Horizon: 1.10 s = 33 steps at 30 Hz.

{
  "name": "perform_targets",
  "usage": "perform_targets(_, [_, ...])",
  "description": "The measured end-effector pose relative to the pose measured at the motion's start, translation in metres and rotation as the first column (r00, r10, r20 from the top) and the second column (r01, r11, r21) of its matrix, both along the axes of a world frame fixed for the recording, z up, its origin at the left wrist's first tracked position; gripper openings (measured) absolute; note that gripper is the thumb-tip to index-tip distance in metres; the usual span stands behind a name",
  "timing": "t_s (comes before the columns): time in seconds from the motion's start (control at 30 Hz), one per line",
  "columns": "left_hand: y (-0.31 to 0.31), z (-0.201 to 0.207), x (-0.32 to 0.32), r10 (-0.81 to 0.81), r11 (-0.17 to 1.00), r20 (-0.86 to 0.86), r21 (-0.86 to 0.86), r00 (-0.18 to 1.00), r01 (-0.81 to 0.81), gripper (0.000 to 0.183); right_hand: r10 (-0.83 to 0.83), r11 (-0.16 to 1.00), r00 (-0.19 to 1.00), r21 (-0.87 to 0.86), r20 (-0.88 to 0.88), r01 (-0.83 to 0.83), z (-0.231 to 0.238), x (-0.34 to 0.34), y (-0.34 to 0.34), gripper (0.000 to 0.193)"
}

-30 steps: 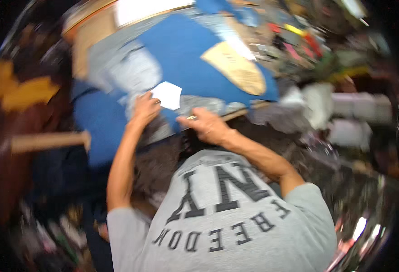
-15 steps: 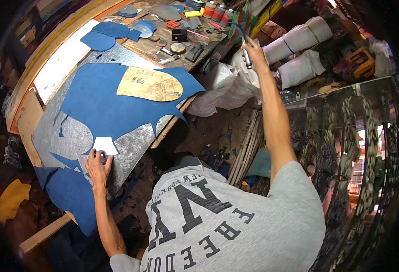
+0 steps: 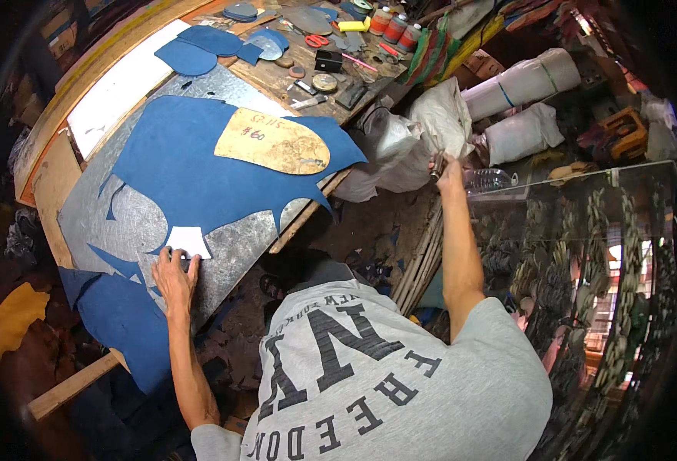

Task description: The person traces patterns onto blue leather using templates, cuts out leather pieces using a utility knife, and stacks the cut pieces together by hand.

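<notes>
"What's changed?"
"The right hand (image 3: 450, 176) has drawn in, gripping perhaps a knife (image 3: 436, 167), away from the blue leather (image 3: 192, 165)."
"So the left hand (image 3: 174, 280) works alone?"
"Yes, fingers spread on the white template (image 3: 188, 241) at the leather's edge."

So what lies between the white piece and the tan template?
In the head view, just the blue sheet runs between the white piece and the tan template.
</notes>
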<state>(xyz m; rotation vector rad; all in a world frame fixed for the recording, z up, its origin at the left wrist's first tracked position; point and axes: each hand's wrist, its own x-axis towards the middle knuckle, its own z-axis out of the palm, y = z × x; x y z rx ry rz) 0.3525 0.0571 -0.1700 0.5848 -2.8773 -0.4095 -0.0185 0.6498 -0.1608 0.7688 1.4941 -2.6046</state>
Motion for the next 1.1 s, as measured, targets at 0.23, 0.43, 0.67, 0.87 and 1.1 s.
perform_targets(0.23, [0.025, -0.005, -0.015, 0.215, 0.971, 0.029, -0.112, 0.976, -0.211, 0.041, 0.454, 0.767, 0.872, 0.417, 0.184, -0.487, -0.005, -0.004, -0.098, 0.037])
perform_targets(0.43, [0.038, -0.009, -0.048, 0.485, 0.859, 0.131, -0.257, 0.865, -0.443, 0.056, 0.754, -0.098, 0.656, 0.986, -0.015, 0.135, 0.004, -0.105, -0.135, 0.044])
perform_targets(0.67, [0.064, -0.027, -0.069, 0.652, 0.754, 0.273, -0.335, 0.707, -0.565, 0.072, 0.587, -0.439, 0.759, 0.898, 0.282, 0.005, 0.017, -0.307, -0.111, 0.032])
perform_targets(0.87, [0.075, -0.047, -0.085, 0.825, 0.566, 0.24, -0.348, 0.513, -0.747, 0.082, 0.569, -0.674, 0.638, 0.738, 0.518, 0.002, -0.005, -0.43, -0.112, 0.032])
perform_targets(1.1, [0.081, -0.063, -0.087, 0.888, 0.452, 0.097, -0.357, 0.449, -0.817, 0.08, 0.602, -0.681, 0.562, 0.732, 0.566, -0.008, -0.016, -0.45, -0.118, 0.034])
